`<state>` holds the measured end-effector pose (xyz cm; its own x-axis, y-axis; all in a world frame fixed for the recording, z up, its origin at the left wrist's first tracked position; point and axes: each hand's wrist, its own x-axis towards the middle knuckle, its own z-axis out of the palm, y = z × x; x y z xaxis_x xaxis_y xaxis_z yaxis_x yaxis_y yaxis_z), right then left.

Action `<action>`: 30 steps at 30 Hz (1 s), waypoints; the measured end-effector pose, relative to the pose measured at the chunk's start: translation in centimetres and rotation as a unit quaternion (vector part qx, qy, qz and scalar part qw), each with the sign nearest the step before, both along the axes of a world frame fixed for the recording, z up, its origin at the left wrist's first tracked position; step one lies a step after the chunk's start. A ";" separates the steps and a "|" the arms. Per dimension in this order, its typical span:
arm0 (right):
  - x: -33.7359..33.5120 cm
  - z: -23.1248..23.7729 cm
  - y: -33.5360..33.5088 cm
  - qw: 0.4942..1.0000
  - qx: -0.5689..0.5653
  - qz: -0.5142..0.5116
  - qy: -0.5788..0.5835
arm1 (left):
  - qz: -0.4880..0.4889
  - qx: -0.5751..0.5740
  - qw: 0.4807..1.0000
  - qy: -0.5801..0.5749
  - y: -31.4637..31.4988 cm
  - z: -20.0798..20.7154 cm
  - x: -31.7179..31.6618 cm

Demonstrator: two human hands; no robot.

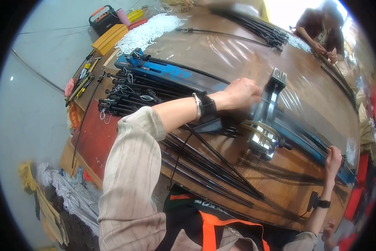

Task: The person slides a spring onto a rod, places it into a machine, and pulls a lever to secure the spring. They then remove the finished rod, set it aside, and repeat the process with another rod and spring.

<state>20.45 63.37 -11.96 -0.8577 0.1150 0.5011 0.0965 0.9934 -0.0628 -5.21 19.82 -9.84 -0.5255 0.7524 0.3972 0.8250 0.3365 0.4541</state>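
A long blue metal rail [175, 72] lies slantwise across the table, with a thin black rod [196, 72] running along its upper side. My left hand [241, 93], slightly blurred, is curled over the line of this rod, at the left of a silver metal clamp [268, 113]; its fingertips are partly hidden. Toward the right end of the rail, my right hand [333, 161] has its fingers bent together at the rail's edge; what they grip is too small to tell. Below the left forearm lies a bundle of black rods [131, 98] with white cords.
More dark rods [213, 167] and thin springs [275, 169] cover the near side. White small parts [148, 32], a yellow box [109, 38] and hand tools [82, 83] lie far left. A person [322, 31] works far right; another hand [329, 230] shows lower right.
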 end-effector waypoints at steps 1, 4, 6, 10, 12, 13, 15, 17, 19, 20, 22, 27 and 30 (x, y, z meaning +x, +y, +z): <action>0.0 -0.3 0.2 1.000 -0.002 -0.004 -0.006 | -0.013 -0.047 0.999 0.005 -0.3 0.2 -0.3; -0.3 0.1 -0.2 1.000 -0.001 -0.005 -0.004 | -0.043 -0.141 0.989 0.015 -0.7 0.6 -0.7; -0.6 0.4 -1.1 1.000 0.002 0.004 0.012 | -0.030 -0.135 0.989 0.050 -1.0 0.1 -0.5; 0.4 0.8 -0.8 0.999 -0.026 -0.034 -0.019 | -0.036 -0.063 0.993 0.091 -1.1 -0.6 -0.2; 0.8 0.7 -1.3 1.000 0.012 -0.018 0.002 | -0.048 -0.027 0.993 0.101 -1.0 -0.8 -0.2; 0.8 1.1 -2.3 0.998 0.051 0.000 0.025 | -0.050 -0.035 0.993 0.098 -0.7 -0.6 -0.3; 0.8 2.0 -5.7 0.991 0.121 0.036 0.040 | -0.066 -0.051 0.993 0.086 0.1 -0.7 -0.4; -0.6 2.5 -11.0 0.987 0.120 0.089 0.053 | -0.013 -0.093 0.991 0.094 0.0 -1.0 -0.1; 0.4 2.3 -13.9 0.988 0.072 0.122 0.055 | 0.032 -0.084 0.991 0.100 0.4 -1.0 0.6; 0.6 1.8 -14.8 0.987 0.037 0.147 0.050 | 0.041 -0.090 0.990 0.102 0.3 -0.9 0.5; 0.9 1.9 -16.7 0.988 -0.002 0.151 0.040 | 0.053 -0.111 0.988 0.097 0.6 -0.5 0.7; 1.7 0.1 -18.0 0.987 -0.045 0.148 0.045 | 0.037 -0.126 0.986 0.102 1.1 -0.3 0.4; 1.3 -0.5 -18.9 0.987 -0.071 0.141 0.035 | 0.041 -0.132 0.985 0.103 0.9 -0.2 0.7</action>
<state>21.78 44.43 -12.46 -0.8298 -0.0493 0.5559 -0.1914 0.9608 -0.2005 -4.47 20.70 -10.09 -0.5184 0.8014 0.2983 0.8551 0.4903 0.1687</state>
